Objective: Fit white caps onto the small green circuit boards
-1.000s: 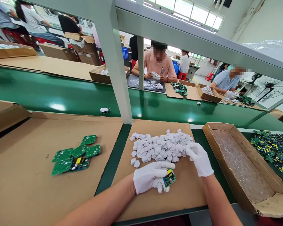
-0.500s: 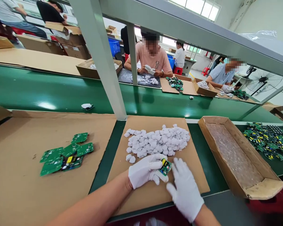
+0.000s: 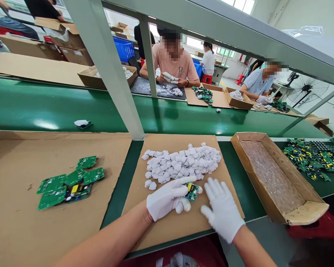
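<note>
In a white glove, my left hand is closed on a small green circuit board with a yellow part on it. My right hand, gloved too, is just to the right of the board, fingers stretched out and apart, holding nothing. Both hands are over a cardboard sheet. Just beyond them on that sheet lies a heap of small white pieces; I cannot make out exactly what they are. Several more green circuit boards lie on the cardboard to the left, one showing its component side.
A long open cardboard box lies to the right, with piled circuit boards past it. A green conveyor belt runs behind a metal post, carrying a small white-and-dark piece. Co-workers sit across the belt.
The whole view has shifted, moving the scene slightly left. My right hand has drawn a little away from the board, which stays in my left hand.
</note>
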A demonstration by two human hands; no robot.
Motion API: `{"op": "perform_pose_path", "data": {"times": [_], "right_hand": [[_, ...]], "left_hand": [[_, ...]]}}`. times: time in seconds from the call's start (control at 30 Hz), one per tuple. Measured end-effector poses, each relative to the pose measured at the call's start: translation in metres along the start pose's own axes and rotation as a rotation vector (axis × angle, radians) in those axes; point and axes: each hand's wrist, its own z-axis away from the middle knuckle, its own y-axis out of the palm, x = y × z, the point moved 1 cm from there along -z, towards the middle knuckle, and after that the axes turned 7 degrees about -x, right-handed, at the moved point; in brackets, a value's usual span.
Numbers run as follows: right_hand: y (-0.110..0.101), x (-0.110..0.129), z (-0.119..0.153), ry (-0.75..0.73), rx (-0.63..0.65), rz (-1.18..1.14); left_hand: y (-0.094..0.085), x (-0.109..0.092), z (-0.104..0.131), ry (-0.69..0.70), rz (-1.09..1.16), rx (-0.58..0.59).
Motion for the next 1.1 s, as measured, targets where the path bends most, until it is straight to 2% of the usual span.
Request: {"op": "perform_pose_path", "data": {"times": [0.1,0.2,0.4,0.7,0.8,0.9,0.97,1.1], "right_hand": [[0.002,-0.041,-0.003,0.196,-0.045,0.103],[0.009,-0.067,0.001,0.202,-0.108,0.060],[0.018,-0.065,0.007,0.213,-0.210,0.003],[0.008,-0.076,0.000,0.242,-0.269,-0.033],[0.000,-0.067,-0.006,0.298,-0.322,-0.094],[-0.015,-0.042,-0.011,0.383,-0.426,-0.449],[-0.027,-0.020,-0.015,0.436,-0.446,-0.705],[-0.045,0.018,-0.022,0.355,-0.399,-0.886]], "left_hand": [[0.000,-0.001,-0.001,0.003,-0.002,0.008],[0.000,-0.001,-0.001,-0.027,0.013,0.031],[0.003,-0.003,-0.001,-0.049,0.009,0.000],[0.004,-0.003,-0.001,-0.036,0.007,0.001],[0.004,-0.001,-0.001,-0.033,0.020,-0.001],[0.005,0.000,-0.002,-0.029,0.026,-0.004],[0.006,0.001,-0.003,-0.011,0.007,-0.016],[0.006,0.003,-0.006,0.048,-0.066,-0.062]]}}
